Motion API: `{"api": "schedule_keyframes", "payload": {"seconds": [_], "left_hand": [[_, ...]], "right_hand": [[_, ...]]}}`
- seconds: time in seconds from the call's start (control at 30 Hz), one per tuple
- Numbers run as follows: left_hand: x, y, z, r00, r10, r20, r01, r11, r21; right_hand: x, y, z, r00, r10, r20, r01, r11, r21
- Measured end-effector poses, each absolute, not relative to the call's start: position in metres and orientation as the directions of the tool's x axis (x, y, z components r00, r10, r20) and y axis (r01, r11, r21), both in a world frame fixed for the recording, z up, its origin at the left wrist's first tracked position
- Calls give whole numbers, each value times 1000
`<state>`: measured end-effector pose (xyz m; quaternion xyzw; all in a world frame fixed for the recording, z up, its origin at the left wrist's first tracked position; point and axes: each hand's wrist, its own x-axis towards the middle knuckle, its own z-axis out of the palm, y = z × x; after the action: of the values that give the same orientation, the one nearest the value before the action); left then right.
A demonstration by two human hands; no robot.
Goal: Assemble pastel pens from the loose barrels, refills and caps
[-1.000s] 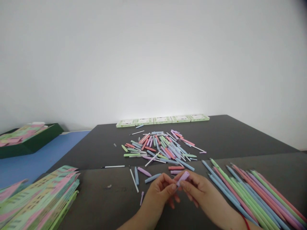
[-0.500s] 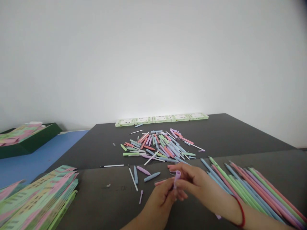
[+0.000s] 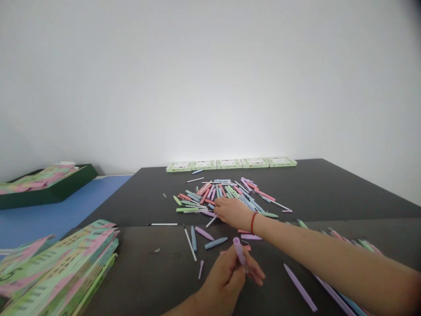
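Upright in my left hand [image 3: 226,276] is a purple pen barrel [image 3: 239,250], its open end up, pinched between thumb and fingers. My right hand [image 3: 234,213] is stretched forward over the heap of loose pen parts [image 3: 226,193], its bunched fingers down among them; what they grip, if anything, is hidden. Between the hands lie a purple pen piece [image 3: 251,237] and some red ones, partly covered. Left of my left hand are a blue pen piece [image 3: 216,243], another purple one [image 3: 204,233], a white refill [image 3: 190,242] and a small purple plug [image 3: 201,269].
A purple pen [image 3: 300,287] lies right of my left hand. My right forearm partly covers a row of coloured pens [image 3: 335,294]. Printed cardboard sleeves [image 3: 75,267] are stacked at left. Flat boxes [image 3: 229,164] line the far edge; a green tray [image 3: 70,183] holds papers.
My right hand has let go of the purple barrel and moved forward to the heap. My left hand keeps the barrel. A purple pen by my right wrist now shows fully. The view shifted slightly.
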<state>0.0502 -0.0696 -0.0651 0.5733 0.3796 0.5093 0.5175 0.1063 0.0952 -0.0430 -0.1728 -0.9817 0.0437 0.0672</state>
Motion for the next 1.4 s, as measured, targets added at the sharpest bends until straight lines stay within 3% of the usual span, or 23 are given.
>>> {"api": "schedule_keyframes", "payload": {"seconds": [0.27, 0.33, 0.37, 0.43, 0.53, 0.7, 0.8, 0.9, 0.97, 1.03, 1.1, 1.27, 1.4], "left_hand": [[46, -63, -75, 52, 992, 111, -257, -95, 962], [45, -59, -79, 4, 995, 104, -281, -99, 955], [45, -58, -81, -22, 995, 96, -282, -99, 954], [45, -56, -82, -87, 993, 77, -264, -97, 959], [43, -55, -78, -136, 988, 69, -204, -96, 974], [40, -56, -71, -22, 998, 61, 27, -60, 998], [38, -53, -72, -12, 999, 47, 67, -46, 997], [37, -49, -74, -100, 995, 6, -9, -7, 1000], [37, -47, -75, -164, 986, -21, -62, 11, 998], [36, -46, -76, -196, 980, -27, -84, 11, 996], [35, -47, -77, -195, 981, -20, -70, 7, 998], [34, -49, -82, -170, 985, -14, -64, 3, 998], [36, -48, -82, -181, 983, -15, -52, 6, 999]], "right_hand": [[143, 84, -13, -822, 532, 202, 452, 826, -336], [167, 71, -3, -816, 558, 152, 452, 778, -436], [179, 64, 0, -813, 577, 80, 429, 685, -589], [202, 49, 4, -820, 570, -60, 433, 548, -716], [223, 31, 4, -809, 581, -86, 468, 550, -691], [225, 22, 15, -798, 602, -20, 481, 617, -623], [222, 31, 30, -800, 594, -78, 433, 484, -761], [220, 42, 30, -789, 598, -142, 387, 304, -871], [215, 46, 18, -760, 640, -113, 468, 418, -779], [206, 45, 0, -748, 661, -68, 592, 616, -520], [195, 41, -18, -749, 661, -53, 628, 682, -373], [174, 38, -44, -750, 654, -96, 654, 714, -249], [166, 41, -51, -740, 665, -106, 669, 710, -221]]}}
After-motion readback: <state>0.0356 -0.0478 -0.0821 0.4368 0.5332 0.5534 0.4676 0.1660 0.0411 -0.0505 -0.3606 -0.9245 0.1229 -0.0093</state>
